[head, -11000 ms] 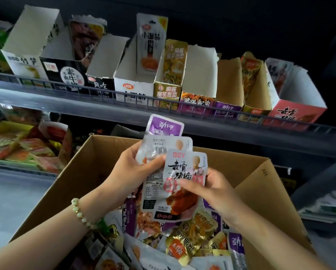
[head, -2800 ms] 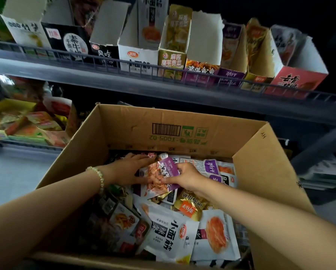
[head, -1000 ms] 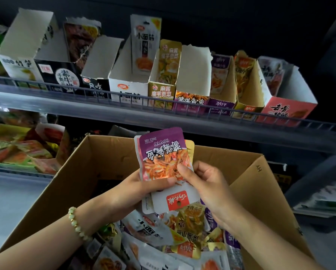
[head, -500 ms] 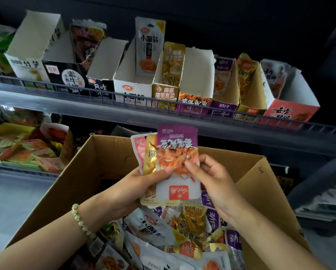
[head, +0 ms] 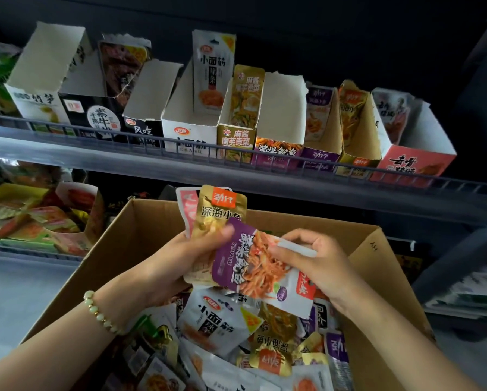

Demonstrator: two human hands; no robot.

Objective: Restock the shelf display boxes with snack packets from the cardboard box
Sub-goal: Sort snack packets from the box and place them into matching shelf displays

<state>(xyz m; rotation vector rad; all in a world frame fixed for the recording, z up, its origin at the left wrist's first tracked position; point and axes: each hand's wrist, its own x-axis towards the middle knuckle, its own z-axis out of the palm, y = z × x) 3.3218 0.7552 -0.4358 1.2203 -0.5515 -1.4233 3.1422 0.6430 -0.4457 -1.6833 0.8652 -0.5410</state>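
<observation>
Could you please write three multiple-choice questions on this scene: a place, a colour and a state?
1. The left hand and right hand hover above: A the cardboard box; B a sink; C a trolley.
2. The right hand pinches a packet whose printed band is: A green; B purple; C black.
3. The left hand is: A empty; B gripping a gold packet; C flat on a table.
Answers: A, the box lies beneath them; B, its band is purple; B, its thumb clamps it.
</observation>
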